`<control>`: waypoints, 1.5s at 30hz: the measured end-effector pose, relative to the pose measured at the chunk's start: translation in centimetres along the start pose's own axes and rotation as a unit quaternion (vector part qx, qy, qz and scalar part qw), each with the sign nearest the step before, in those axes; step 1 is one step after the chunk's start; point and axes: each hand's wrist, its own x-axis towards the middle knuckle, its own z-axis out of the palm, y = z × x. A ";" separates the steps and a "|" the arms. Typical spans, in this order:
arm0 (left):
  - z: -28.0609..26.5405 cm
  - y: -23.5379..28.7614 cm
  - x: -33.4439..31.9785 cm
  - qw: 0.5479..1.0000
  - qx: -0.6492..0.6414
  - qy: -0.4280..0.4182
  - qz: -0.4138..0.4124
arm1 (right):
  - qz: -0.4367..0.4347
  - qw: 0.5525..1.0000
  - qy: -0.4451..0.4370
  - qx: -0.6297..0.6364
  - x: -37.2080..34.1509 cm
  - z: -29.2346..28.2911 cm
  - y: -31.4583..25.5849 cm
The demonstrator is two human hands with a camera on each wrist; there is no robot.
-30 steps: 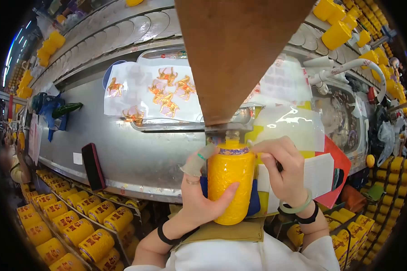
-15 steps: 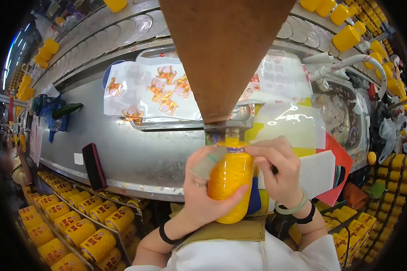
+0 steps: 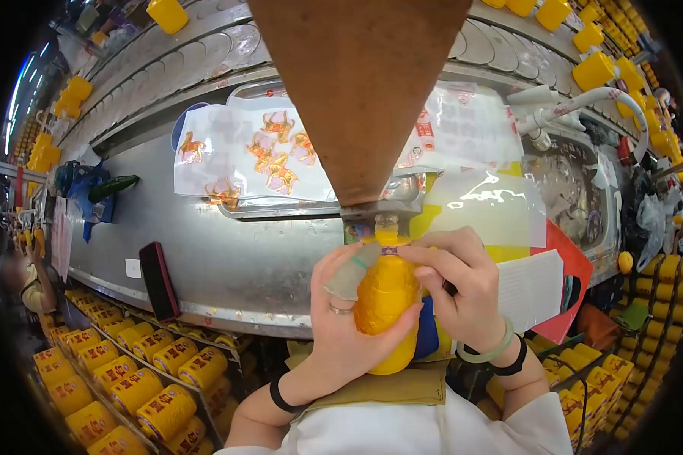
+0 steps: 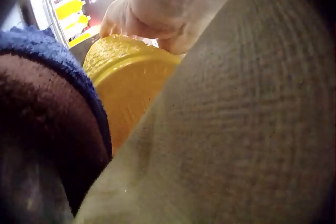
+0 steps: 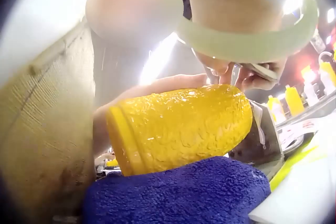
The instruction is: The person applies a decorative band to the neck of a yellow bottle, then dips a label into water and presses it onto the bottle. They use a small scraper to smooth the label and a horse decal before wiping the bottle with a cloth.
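A yellow bottle (image 3: pixel 388 296) with an embossed surface is tilted over a blue towel-like pad (image 5: pixel 178 195), its neck (image 3: pixel 387 227) pointing away from me. My left hand (image 3: pixel 338 318) grips it from the left, with the thumb across the near side. A greyish cover (image 3: pixel 347 279) sits on the left fingers. At the base of the neck runs a purple patterned band (image 3: pixel 389 250). My right hand (image 3: pixel 463 284) pinches at this band with its fingertips, partly hiding it. The left wrist view shows the bottle's base (image 4: pixel 131 92) beside tan cloth (image 4: pixel 236 108).
A brown tapering panel (image 3: pixel 357 91) hangs in front of the bottle. Golden horse-shaped stickers (image 3: pixel 281 179) lie on a white sheet at the left. A phone (image 3: pixel 158 280) rests near the table edge. Papers and a red folder (image 3: pixel 573 265) lie right. Racks of yellow bottles (image 3: pixel 159 409) stand below.
The left hand has turned the bottle slightly, and its covered fingers have moved up over the bottle's shoulder. The right fingertips have moved left onto the neck band.
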 end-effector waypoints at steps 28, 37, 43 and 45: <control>-0.8 -2.8 -0.5 0.976 -0.206 -0.026 -0.059 | 0.059 0.998 0.022 -0.013 -0.6 -1.0 0.6; 0.1 0.6 0.0 0.999 0.038 0.002 0.023 | 0.014 1.000 0.028 0.004 -0.1 0.5 -0.3; 0.1 -2.0 -0.9 0.994 -0.099 0.005 -0.035 | 0.025 0.999 0.037 0.008 -0.5 0.1 0.1; -0.3 -3.6 -1.1 0.944 -0.313 -0.044 -0.094 | 0.042 0.999 0.027 -0.017 -0.9 -0.6 0.8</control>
